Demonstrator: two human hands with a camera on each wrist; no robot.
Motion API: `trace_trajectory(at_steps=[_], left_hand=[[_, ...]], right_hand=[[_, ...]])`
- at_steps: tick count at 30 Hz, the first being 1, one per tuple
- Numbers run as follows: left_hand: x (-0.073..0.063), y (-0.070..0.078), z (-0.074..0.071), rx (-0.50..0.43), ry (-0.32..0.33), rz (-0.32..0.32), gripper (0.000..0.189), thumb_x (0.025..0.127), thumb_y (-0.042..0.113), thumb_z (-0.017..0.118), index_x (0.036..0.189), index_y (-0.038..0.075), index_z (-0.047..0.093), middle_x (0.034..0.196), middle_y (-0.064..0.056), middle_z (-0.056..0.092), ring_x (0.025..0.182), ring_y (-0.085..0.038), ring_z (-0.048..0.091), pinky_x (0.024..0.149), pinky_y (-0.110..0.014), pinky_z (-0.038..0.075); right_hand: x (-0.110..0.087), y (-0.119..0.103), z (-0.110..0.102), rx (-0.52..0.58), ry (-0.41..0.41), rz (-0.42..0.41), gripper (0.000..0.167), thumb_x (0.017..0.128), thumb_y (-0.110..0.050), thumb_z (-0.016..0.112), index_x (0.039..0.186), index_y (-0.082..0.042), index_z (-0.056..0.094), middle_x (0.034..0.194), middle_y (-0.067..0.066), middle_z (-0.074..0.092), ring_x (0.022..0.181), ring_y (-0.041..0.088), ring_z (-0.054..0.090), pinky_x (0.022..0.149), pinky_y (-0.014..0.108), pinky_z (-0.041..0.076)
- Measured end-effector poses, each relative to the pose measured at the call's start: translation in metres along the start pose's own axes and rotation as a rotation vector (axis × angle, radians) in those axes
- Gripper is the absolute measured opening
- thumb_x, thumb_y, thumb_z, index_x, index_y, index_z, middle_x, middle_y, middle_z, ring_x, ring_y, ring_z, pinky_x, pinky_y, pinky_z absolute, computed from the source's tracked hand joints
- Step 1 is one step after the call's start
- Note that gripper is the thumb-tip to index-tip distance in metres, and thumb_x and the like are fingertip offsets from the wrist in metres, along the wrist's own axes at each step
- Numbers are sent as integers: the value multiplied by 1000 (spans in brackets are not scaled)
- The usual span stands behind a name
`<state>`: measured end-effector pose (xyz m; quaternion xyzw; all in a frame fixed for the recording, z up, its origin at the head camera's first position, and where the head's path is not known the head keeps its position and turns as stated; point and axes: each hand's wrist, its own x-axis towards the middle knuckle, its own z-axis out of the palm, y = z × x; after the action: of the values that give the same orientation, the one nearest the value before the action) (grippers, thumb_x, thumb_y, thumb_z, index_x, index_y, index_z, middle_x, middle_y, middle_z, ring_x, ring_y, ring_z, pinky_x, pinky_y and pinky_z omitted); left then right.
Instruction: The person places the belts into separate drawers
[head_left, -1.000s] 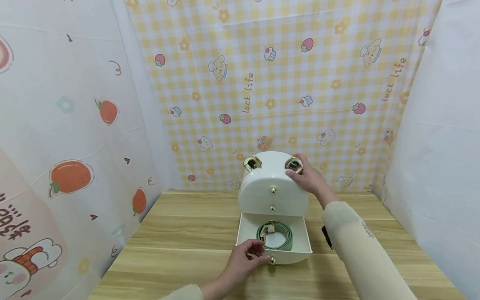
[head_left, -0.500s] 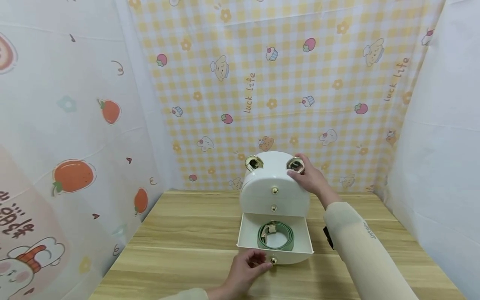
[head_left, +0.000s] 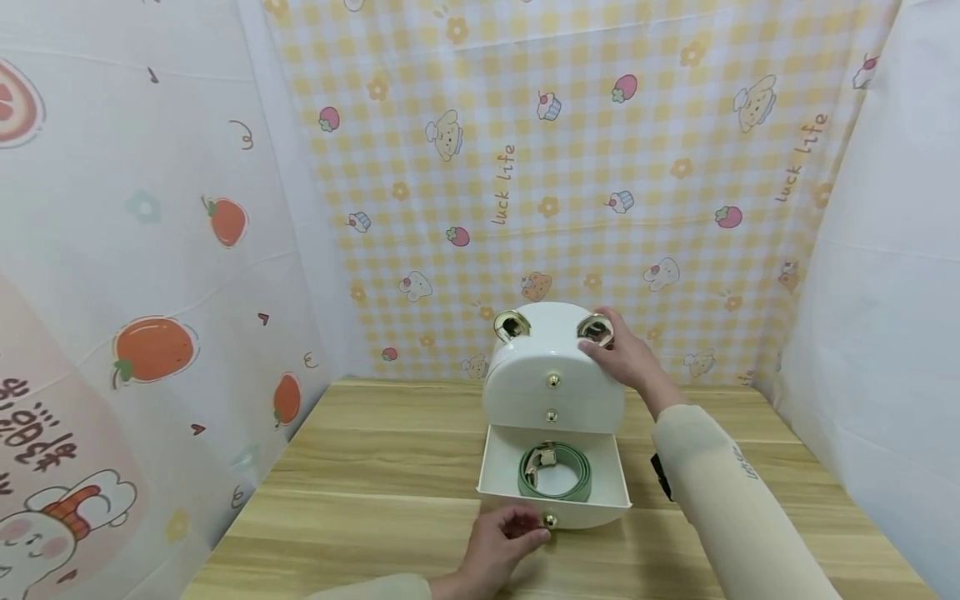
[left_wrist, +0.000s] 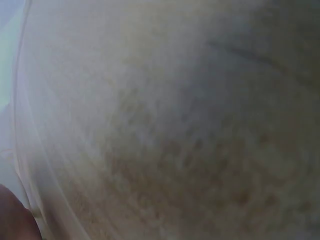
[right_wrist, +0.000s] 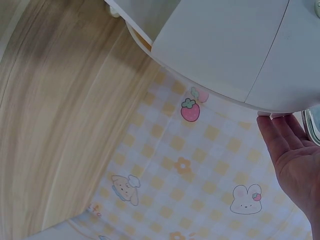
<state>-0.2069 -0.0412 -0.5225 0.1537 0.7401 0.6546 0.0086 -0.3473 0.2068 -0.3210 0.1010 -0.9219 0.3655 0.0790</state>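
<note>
A small white drawer box (head_left: 555,392) with two round gold-rimmed pieces on top stands upright on the table. Its bottom drawer (head_left: 498,467) is pulled out, and in it lies a coiled green strap (head_left: 577,483) with light metal fittings. My left hand (head_left: 495,546) is in front of that drawer, thumb and fingertips right beside its gold knob (head_left: 551,521), a gap showing between them. At the box's top right corner my right hand (head_left: 626,354) grips it, thumb on the front side. In the right wrist view, the fingers (right_wrist: 275,137) reach to the box's side.
The box stands on a wood-grain table (head_left: 375,467). Behind hangs a yellow checked cloth (head_left: 450,192); printed white cloth (head_left: 247,200) hangs on the left and plain white cloth (head_left: 892,333) on the right. Pale blurred fabric (left_wrist: 150,125) fills the left wrist view.
My left hand has moved down slightly from the drawer's front edge, its fingers now in front of the drawer beside the knob. The right hand keeps its grip; the whole view shifts slightly.
</note>
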Motion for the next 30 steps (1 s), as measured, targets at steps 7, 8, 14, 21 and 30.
trace_trajectory(at_steps=[7,8,14,21,30], left_hand=[[1,-3,5,-32,24,-20,20,85,9,78,102,1,72,95,-7,72,80,-8,65,72,-20,53],[1,-4,6,-37,28,-18,20,85,8,78,103,0,71,95,-8,72,81,-8,65,73,-21,54],[1,-7,12,-62,52,-56,23,84,6,78,104,-2,70,96,-9,72,81,-10,66,73,-21,54],[2,-10,18,-110,94,-112,21,84,3,77,102,-3,70,93,-9,71,79,-14,67,71,-28,58],[0,-5,25,-174,145,-121,18,83,2,77,97,-6,69,88,-8,71,76,-11,68,67,-27,59]], right_hand=[[-1,-1,-1,-6,1,2,71,100,-41,57,155,-17,21,137,32,50,118,52,52,95,62,42],[-1,-1,-1,-7,0,3,71,100,-42,57,155,-17,20,137,32,50,119,52,51,95,62,42],[-1,-1,-1,-2,-7,12,70,100,-42,57,155,-18,21,136,31,52,118,52,52,95,62,43],[-1,0,-1,-2,-7,15,71,100,-43,57,155,-18,20,135,31,53,117,51,53,94,61,44],[0,1,0,0,-12,20,72,99,-44,57,155,-19,20,135,32,52,118,51,52,93,61,44]])
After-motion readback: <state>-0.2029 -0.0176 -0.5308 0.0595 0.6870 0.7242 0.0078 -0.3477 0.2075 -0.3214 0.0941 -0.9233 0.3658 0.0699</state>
